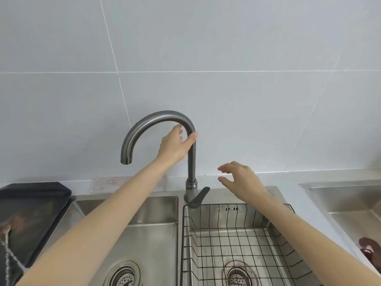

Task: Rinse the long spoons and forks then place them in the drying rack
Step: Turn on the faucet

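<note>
A grey curved faucet [144,124] rises between two steel basins, its spout hanging over the left basin [156,234]. My left hand [175,145] grips the faucet's neck just below the bend. My right hand [241,178] hovers open to the right of the faucet, above and behind its lever handle [199,200], touching nothing. A black wire drying rack [243,242] sits inside the right basin and holds nothing. No water runs. No spoons or forks are in view.
A dark tray [31,215] with a rope-like cord lies on the counter at the left. Another steel basin [350,203] is at the far right, with a dark brown object [369,248] at its edge. A tiled wall stands close behind.
</note>
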